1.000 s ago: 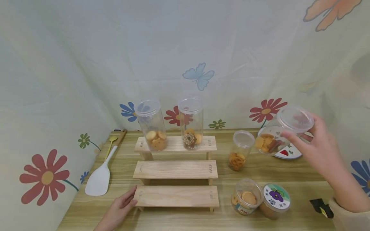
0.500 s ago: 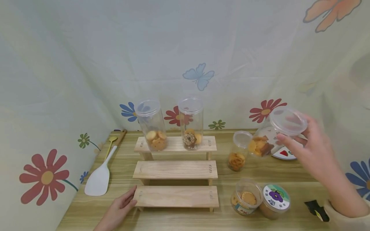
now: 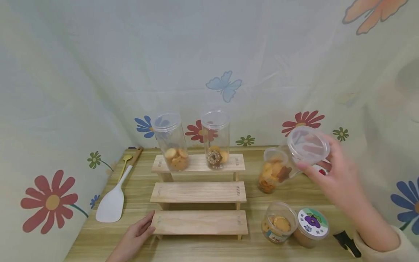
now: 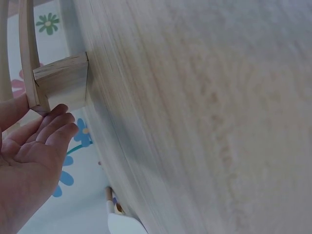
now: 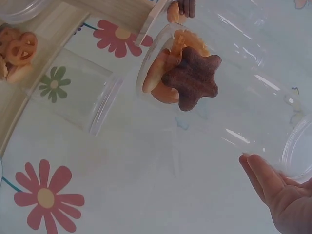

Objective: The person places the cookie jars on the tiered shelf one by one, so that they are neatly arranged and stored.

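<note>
My right hand [image 3: 342, 182] grips a tall clear plastic jar [image 3: 307, 145] near its lid, tilted with its base to the left. Cookies, among them a brown star-shaped one [image 5: 192, 78], lie at its bottom. In the head view it overlaps a smaller jar of pretzels [image 3: 266, 186] on the table. My left hand [image 3: 134, 234] holds the left end of the lowest step of a three-step wooden stand [image 3: 199, 222], with thumb and fingers about the board's corner [image 4: 41, 105]. Two tall cookie jars, one left [image 3: 176, 145] and one right [image 3: 216, 142], stand upright on the top step.
At the front right are a short open-topped-looking cookie tub [image 3: 276, 233] and a tub with a purple-flower lid [image 3: 312, 225]. A white spatula [image 3: 111, 205] and a yellow spoon [image 3: 124, 163] lie at the left. A small black item [image 3: 347, 243] sits by the right sleeve.
My right hand has carried the tilted jar leftward and slightly down, from in front of the plate to over the pretzel jar. The left hand and stand have stayed put.
</note>
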{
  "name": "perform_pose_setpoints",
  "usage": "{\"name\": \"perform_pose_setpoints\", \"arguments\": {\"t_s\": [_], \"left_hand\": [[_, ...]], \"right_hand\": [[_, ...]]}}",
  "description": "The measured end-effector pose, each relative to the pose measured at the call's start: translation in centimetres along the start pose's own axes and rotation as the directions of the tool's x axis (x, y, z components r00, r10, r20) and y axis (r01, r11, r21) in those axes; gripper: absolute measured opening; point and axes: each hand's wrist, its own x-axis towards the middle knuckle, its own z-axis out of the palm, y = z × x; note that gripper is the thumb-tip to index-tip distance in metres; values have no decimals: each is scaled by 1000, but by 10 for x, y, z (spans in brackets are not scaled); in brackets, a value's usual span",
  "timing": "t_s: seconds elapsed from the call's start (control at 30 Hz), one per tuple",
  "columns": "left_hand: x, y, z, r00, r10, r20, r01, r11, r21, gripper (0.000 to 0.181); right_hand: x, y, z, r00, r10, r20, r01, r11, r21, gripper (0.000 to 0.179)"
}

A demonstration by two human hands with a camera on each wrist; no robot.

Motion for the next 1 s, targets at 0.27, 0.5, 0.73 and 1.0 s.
{"name": "perform_pose_setpoints", "arguments": {"t_s": [0.27,0.5,0.73,1.0], "left_hand": [[0,-1,2,1000,-5,0,5,1000,-6,56],[0,0,4,999,-21,-40,20,1000,-19,54],[0,1,4,999,-2,-43,1,1000,-8,54],[0,-4,3,998,-34,-45,34,999,1,56]], "right_hand": [[-7,-9,10,1000,-14,25,14,1000,-13,81],[-13,-12,25,1000,-21,24,19,998,61,79],[-18,-14,38,998,-35,44,29,992,122,80],[-19,-14,52,995,-41,92,20,976,215,80]]}}
